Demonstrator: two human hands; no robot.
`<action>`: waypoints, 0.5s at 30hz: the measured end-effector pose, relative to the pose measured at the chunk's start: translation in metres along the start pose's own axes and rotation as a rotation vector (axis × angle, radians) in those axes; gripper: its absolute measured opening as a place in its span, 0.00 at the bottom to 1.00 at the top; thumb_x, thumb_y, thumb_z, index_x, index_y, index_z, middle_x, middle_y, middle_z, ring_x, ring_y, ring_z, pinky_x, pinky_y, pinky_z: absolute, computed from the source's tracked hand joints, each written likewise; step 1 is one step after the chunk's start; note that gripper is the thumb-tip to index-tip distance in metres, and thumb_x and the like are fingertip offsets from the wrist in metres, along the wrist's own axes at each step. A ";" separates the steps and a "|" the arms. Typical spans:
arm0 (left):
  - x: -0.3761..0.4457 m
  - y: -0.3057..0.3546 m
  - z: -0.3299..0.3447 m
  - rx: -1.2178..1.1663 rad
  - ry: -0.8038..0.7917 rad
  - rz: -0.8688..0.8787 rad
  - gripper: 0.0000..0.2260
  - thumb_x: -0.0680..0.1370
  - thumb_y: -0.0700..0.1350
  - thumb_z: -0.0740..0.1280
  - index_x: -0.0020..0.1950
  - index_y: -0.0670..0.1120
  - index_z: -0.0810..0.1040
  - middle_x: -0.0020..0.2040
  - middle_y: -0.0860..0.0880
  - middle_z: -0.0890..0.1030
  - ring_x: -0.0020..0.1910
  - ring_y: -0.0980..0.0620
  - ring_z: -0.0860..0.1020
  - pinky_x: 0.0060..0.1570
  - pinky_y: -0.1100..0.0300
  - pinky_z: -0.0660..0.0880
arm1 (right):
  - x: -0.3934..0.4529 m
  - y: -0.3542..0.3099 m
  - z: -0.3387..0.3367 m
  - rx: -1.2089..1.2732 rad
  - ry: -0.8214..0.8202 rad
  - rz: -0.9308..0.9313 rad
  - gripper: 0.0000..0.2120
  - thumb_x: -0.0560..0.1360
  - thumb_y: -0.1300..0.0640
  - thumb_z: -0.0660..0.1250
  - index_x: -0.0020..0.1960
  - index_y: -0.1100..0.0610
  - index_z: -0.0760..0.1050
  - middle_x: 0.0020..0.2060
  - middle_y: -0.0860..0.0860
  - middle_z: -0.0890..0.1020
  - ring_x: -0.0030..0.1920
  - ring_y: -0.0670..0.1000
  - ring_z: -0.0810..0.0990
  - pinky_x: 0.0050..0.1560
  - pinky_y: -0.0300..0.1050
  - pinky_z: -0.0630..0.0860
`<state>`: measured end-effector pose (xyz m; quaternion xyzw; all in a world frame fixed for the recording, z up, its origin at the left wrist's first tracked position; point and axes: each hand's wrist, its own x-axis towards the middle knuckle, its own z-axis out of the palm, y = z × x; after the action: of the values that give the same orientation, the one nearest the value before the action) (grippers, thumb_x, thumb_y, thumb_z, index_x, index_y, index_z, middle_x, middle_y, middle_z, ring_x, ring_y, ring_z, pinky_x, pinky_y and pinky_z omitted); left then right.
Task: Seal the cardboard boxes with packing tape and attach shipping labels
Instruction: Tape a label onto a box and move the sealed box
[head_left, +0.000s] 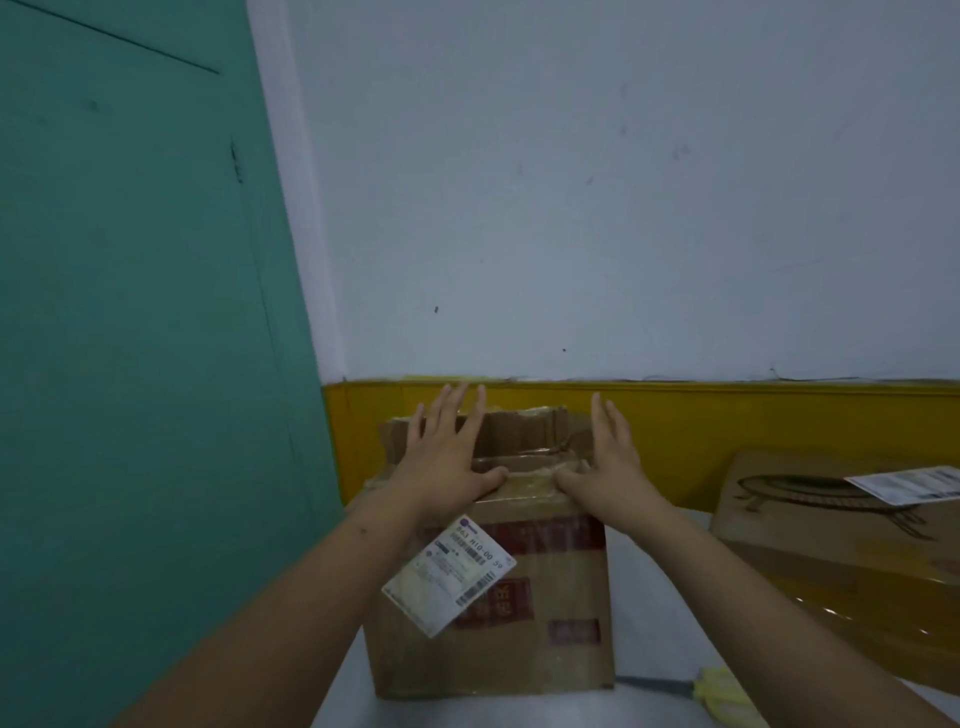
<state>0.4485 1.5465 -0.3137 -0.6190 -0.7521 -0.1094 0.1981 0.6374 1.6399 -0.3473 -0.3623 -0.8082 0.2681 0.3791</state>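
Note:
A brown cardboard box (545, 597) stands on the grey table in front of me, with red print and a white shipping label (449, 574) stuck askew on its near face. Its far flap (524, 428) stands up and the top is partly open. My left hand (447, 457) lies flat over the box's top left, fingers spread, thumb on the near top edge. My right hand (605, 460) is held edge-on with straight fingers at the top right, thumb on the same edge. Old clear tape (530, 480) runs along that edge between the thumbs.
A second, flatter cardboard box (831, 551) lies at the right with a loose white label (906, 483) on top. A yellow-handled tool (719, 693) lies on the table (660, 623) by the box's near right corner. A yellow-banded wall (675, 431) is behind, a green door (145, 364) to the left.

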 end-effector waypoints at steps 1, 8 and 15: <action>0.006 -0.003 0.003 0.002 -0.018 -0.025 0.45 0.79 0.67 0.59 0.80 0.52 0.31 0.80 0.52 0.30 0.78 0.50 0.29 0.77 0.44 0.34 | 0.006 0.003 0.001 0.042 -0.045 0.015 0.49 0.76 0.51 0.69 0.80 0.48 0.34 0.79 0.45 0.36 0.79 0.54 0.41 0.78 0.56 0.51; 0.011 -0.009 0.013 -0.125 0.164 0.004 0.20 0.76 0.59 0.61 0.68 0.58 0.67 0.66 0.54 0.69 0.68 0.50 0.65 0.74 0.48 0.51 | 0.024 0.008 0.000 0.090 -0.136 -0.107 0.47 0.78 0.51 0.67 0.79 0.46 0.33 0.75 0.47 0.56 0.75 0.53 0.57 0.73 0.50 0.60; -0.002 -0.001 0.010 -0.308 0.047 0.007 0.06 0.79 0.52 0.65 0.46 0.52 0.77 0.49 0.55 0.77 0.49 0.54 0.74 0.53 0.51 0.75 | 0.015 0.020 0.008 -0.072 -0.054 -0.193 0.15 0.81 0.49 0.58 0.64 0.44 0.78 0.71 0.42 0.67 0.72 0.47 0.63 0.70 0.45 0.61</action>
<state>0.4463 1.5484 -0.3234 -0.6418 -0.7195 -0.2372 0.1189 0.6316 1.6620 -0.3595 -0.2888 -0.8584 0.2104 0.3681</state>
